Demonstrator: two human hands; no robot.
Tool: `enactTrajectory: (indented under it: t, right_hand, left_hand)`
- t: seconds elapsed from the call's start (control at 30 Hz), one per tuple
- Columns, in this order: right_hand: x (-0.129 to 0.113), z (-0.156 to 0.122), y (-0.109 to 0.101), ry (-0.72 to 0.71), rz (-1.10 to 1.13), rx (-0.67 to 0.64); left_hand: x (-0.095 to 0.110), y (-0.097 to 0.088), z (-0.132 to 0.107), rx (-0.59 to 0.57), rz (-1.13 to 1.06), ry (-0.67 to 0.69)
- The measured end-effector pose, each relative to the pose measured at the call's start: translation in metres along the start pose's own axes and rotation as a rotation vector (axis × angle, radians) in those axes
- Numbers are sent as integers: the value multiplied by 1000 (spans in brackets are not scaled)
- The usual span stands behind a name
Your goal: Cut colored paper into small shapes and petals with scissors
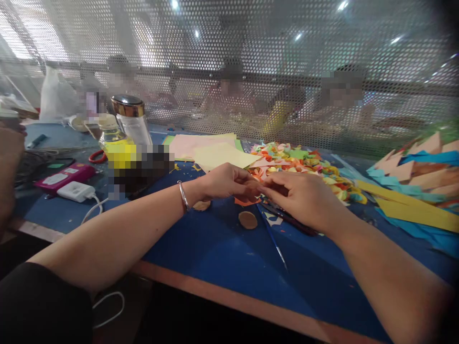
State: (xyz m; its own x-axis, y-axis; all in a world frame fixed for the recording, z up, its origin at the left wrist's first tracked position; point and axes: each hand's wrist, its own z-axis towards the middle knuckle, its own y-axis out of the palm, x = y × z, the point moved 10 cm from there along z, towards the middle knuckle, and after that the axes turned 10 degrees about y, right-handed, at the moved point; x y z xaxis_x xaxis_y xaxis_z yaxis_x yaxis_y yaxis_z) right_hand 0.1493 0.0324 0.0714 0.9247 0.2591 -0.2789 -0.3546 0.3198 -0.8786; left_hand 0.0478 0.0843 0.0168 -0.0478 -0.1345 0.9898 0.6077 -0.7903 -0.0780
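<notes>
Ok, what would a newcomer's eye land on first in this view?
Probably the heap of multicoloured paper scraps, just beyond the bare left hand and bare right hand, held close together over the blue tabletop. Next, the peach and turquoise cut paper at far right, and the tall clear bottle with a bronze lid at left.

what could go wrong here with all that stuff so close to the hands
The right hand is close in front of the paper scraps, so it might scatter some. The blue brush points toward the near table edge and could get knocked off. The white cable runs near the left forearm and might snag, tugging the white adapter.
</notes>
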Motion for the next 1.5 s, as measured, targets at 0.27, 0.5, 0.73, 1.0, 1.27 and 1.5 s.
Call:
enactTrajectory:
  t: [0.27,0.5,0.73,1.0,1.27,1.5]
  right_hand:
    - [4,2,-2,34,8,20]
    - [7,1,-3,42,49,27]
    - [-5,0,-3,-28,115,-10]
    - [8,3,1,87,202,-37]
    - [10,3,4,127,283,-69]
    - [6,1,6,108,302,-121]
  left_hand:
    - [1,1,1,16,-77,26]
    - [2,0,2,9,-85,50]
    - [4,-3,3,-24,179,81]
    - [14,-1,4,-19,261,171]
    - [23,2,5,-15,253,241]
    - [31,5,1,-8,306,253]
